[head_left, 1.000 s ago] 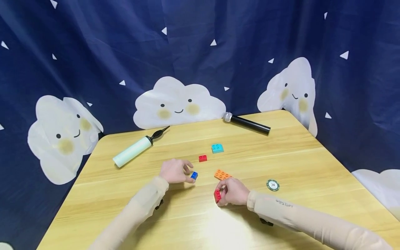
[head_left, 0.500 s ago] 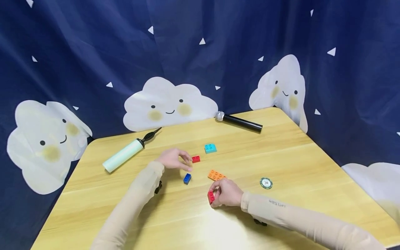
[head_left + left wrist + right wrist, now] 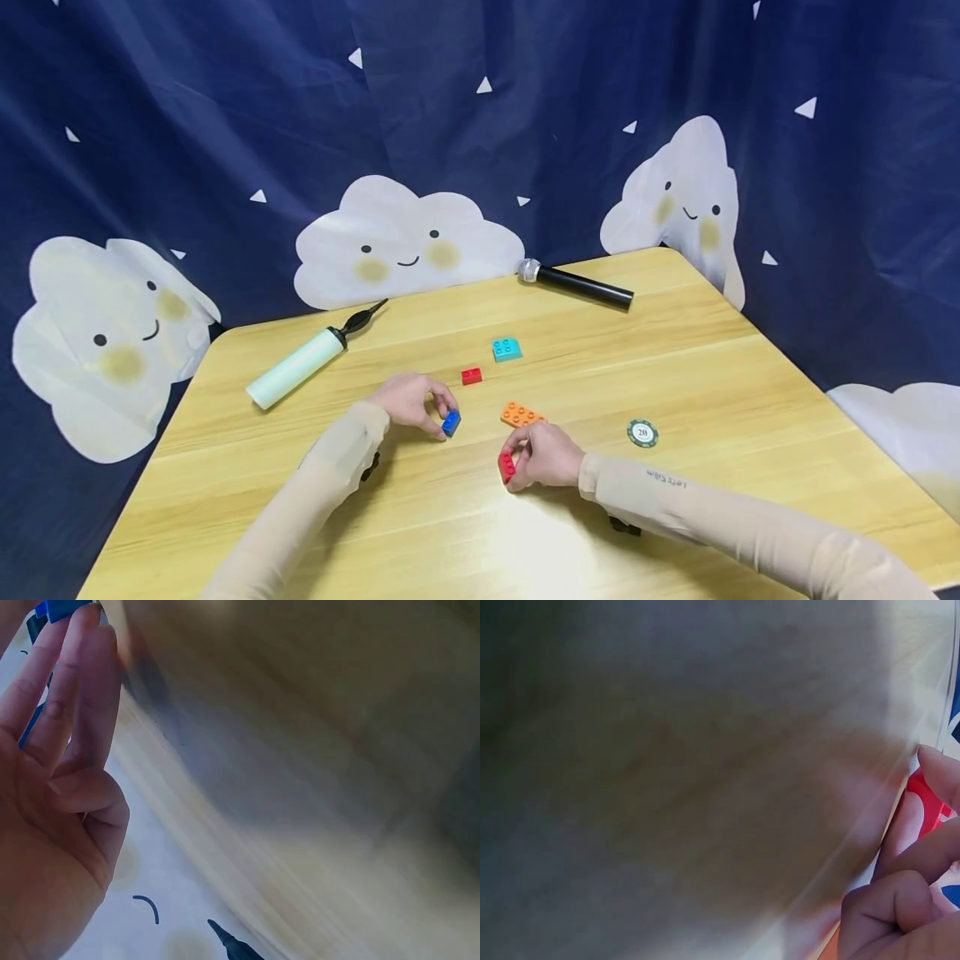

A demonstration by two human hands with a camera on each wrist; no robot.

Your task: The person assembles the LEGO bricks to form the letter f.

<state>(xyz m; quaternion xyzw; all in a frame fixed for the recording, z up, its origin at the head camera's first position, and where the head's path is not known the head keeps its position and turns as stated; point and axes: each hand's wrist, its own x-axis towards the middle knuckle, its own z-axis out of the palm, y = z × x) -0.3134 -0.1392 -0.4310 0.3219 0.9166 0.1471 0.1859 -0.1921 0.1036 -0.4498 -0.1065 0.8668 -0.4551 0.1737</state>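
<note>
In the head view my left hand (image 3: 408, 402) has its thumb and fingers on either side of a small blue toy brick (image 3: 451, 422), pinching it. The left wrist view shows that blue brick (image 3: 64, 609) at the fingertips, partly cut off by the frame. My right hand (image 3: 547, 456) pinches a red toy brick (image 3: 507, 467) on its side, studs facing the palm. An orange brick (image 3: 521, 413) with several studs lies just behind the right hand, which partly covers it. Beyond the left hand are another small red brick (image 3: 471, 377) and a turquoise brick (image 3: 506, 349).
A green-rimmed poker chip (image 3: 642, 433) marked 20 lies right of the right hand. Toward the back of the wooden table (image 3: 375, 533) are a pale green hand pump (image 3: 300, 367) and a black microphone (image 3: 581, 286). A dark blue curtain (image 3: 420, 100) with clouds hangs behind.
Half a second ago the left hand was off the blue brick, near the small red one; now it has come back and grips the blue brick. The right hand keeps its red brick.
</note>
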